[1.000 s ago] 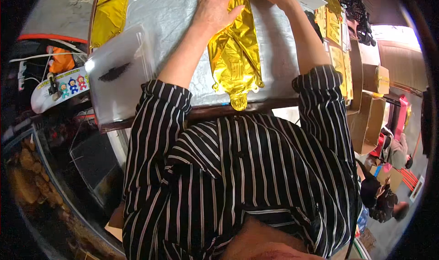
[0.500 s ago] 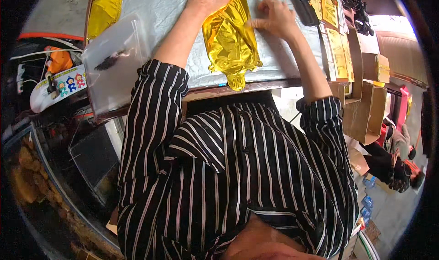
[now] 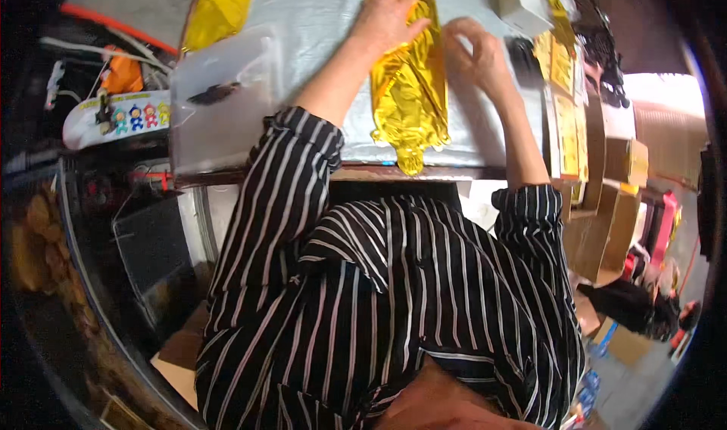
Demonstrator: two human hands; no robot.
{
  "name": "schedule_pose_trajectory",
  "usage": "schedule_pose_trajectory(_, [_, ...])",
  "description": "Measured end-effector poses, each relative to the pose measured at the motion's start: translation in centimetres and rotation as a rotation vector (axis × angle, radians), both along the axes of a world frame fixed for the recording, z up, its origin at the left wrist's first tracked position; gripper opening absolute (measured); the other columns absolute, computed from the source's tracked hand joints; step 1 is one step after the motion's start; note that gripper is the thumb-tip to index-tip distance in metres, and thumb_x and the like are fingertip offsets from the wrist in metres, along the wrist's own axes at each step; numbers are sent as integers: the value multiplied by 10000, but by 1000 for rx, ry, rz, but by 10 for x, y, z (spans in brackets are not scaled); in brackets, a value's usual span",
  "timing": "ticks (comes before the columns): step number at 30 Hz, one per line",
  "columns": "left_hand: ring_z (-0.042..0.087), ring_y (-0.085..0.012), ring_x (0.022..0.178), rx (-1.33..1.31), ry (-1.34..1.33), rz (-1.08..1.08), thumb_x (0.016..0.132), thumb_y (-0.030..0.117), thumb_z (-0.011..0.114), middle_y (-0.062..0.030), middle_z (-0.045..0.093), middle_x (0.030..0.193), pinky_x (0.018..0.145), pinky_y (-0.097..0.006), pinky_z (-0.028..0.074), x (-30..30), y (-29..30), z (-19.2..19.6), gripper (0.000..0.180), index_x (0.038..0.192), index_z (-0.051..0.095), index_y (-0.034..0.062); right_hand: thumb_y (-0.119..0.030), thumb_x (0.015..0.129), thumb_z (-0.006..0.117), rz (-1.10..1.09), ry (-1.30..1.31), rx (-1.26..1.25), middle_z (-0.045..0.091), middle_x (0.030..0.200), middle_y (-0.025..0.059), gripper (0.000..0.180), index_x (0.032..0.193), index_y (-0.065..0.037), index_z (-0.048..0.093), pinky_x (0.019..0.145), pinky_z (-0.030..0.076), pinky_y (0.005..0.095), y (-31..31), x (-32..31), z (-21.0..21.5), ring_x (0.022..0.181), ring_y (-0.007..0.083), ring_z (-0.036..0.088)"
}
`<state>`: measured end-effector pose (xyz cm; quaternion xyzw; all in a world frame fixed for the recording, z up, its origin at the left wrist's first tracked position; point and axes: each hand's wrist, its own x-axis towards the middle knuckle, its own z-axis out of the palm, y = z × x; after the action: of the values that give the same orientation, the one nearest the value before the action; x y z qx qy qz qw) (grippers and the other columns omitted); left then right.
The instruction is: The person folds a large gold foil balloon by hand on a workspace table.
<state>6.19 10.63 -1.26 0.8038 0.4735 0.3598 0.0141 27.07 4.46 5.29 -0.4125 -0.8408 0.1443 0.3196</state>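
A flat gold foil balloon (image 3: pixel 409 104) lies lengthwise on the silvery table covering, its small rounded tabs near the front edge. My left hand (image 3: pixel 388 21) rests on its upper part, palm down, with the thumb stretched across the foil. Just right of the balloon is my right hand (image 3: pixel 481 55), its fingers bent and a gap between them and the thumb. No object shows in that hand. The balloon's far end runs out of the top of the picture.
A clear plastic bin (image 3: pixel 223 104) with a dark item stands left, beside another gold foil piece (image 3: pixel 219 10). At right are a white box (image 3: pixel 524 4), a black object (image 3: pixel 525 57), yellow-and-white packages (image 3: pixel 566 119) and open cardboard boxes (image 3: pixel 606 233). A person (image 3: pixel 644 305) is farther right.
The view has shifted, so the table sits lower and farther right. My right hand's fingers have curled in, and its thumb no longer stretches toward the balloon's edge. My left hand stays on the foil.
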Motion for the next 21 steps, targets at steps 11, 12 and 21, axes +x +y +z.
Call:
schedule_pose_trajectory(11, [576,-342,1189,-102,34,13,989,341,604,-133,641,1230,1008,-460,495,-11,16,-2,333,1153,746,89,-81,890,722,220,-176,146,615,1129,132,237,1106,-34,636,895,502,444,-30,-50,-25,1020,361,603])
schedule_pose_trajectory(12, [575,-342,1197,-140,54,-38,997,338,571,-157,638,1249,1028,-464,486,-14,21,0,352,1133,754,70,-81,884,725,222,-201,139,616,1120,134,245,1110,-40,639,896,503,447,-32,-50,-24,1021,358,604])
schedule_pose_trajectory(21, [622,-333,1147,-170,156,-241,932,153,683,-141,671,1164,1010,-408,502,-33,35,13,293,1211,740,84,-29,874,661,-90,-96,202,657,1226,151,358,1231,-40,685,946,519,417,43,-25,-41,1101,385,614])
